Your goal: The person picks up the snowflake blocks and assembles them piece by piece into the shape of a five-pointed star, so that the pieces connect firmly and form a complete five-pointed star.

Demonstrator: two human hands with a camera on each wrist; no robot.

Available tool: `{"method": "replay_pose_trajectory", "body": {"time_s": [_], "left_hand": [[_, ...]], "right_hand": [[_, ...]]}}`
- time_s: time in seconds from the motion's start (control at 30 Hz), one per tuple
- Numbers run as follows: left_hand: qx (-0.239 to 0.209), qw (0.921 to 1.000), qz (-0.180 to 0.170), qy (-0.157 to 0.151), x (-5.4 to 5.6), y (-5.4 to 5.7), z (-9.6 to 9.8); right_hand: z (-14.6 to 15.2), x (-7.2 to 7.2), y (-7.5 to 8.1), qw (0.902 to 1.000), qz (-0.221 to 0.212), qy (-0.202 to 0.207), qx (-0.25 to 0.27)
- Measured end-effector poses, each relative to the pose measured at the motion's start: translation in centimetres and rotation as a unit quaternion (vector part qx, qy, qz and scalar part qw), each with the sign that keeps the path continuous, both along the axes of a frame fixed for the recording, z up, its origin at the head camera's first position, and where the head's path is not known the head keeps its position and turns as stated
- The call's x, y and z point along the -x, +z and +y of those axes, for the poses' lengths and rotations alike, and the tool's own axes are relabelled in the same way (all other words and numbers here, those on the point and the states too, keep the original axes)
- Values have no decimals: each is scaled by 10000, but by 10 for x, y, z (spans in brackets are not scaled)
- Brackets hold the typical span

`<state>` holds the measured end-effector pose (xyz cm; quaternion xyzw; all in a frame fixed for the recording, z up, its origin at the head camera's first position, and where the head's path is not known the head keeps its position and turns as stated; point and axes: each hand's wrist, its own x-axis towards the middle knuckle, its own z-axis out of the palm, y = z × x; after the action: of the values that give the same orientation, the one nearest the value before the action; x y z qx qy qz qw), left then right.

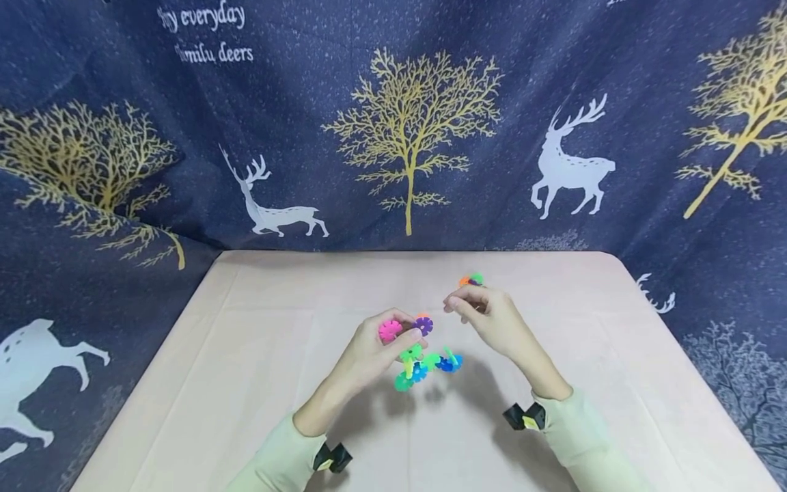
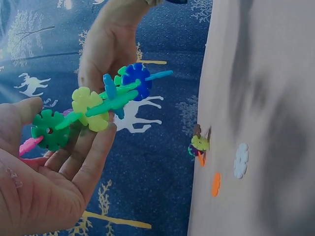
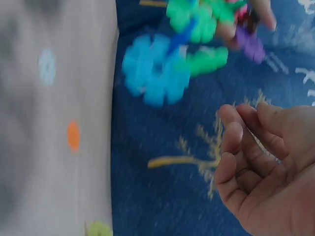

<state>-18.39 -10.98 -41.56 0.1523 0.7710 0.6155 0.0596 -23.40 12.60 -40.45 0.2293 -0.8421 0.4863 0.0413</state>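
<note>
My left hand [image 1: 363,348] holds a chain of interlocking plastic flower discs [image 1: 419,372] above the table. Near its thumb and fingertips are a pink disc [image 1: 390,331] and a purple disc [image 1: 423,326]. Green, yellow and blue discs hang toward the front and right; the left wrist view shows a yellow disc [image 2: 88,109] slotted crosswise with green ones. To the right, my right hand [image 1: 498,318] is raised apart from the chain. Its fingers [image 3: 231,172] bend loosely with the thumb close to the index fingertip, and no disc shows between them.
Beyond the right hand, a small cluster of joined discs [image 1: 475,279] lies toward the table's far edge. The left wrist view also shows a loose white disc [image 2: 241,161] and an orange disc [image 2: 216,184] on the table. A dark patterned cloth [image 1: 369,205] hangs behind the table.
</note>
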Motion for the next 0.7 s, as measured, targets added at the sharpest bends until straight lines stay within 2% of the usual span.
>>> {"method": "replay_pose_trajectory", "body": {"time_s": [0.23, 0.4, 0.5, 0.7], "left_hand": [[303, 9991, 206, 208, 0, 0, -3], [185, 9998, 49, 101, -1, -1, -6], [177, 9998, 38, 41, -2, -2, -7], [387, 9987, 328, -31, -2, -8, -8]], "right_hand": [[24, 35, -12, 9968, 176, -741, -246], [35, 52, -20, 9893, 259, -1228, -750], [37, 60, -27, 9859, 122, -1341, -990], [42, 74, -48, 9764, -551, -1447, -1505]]}}
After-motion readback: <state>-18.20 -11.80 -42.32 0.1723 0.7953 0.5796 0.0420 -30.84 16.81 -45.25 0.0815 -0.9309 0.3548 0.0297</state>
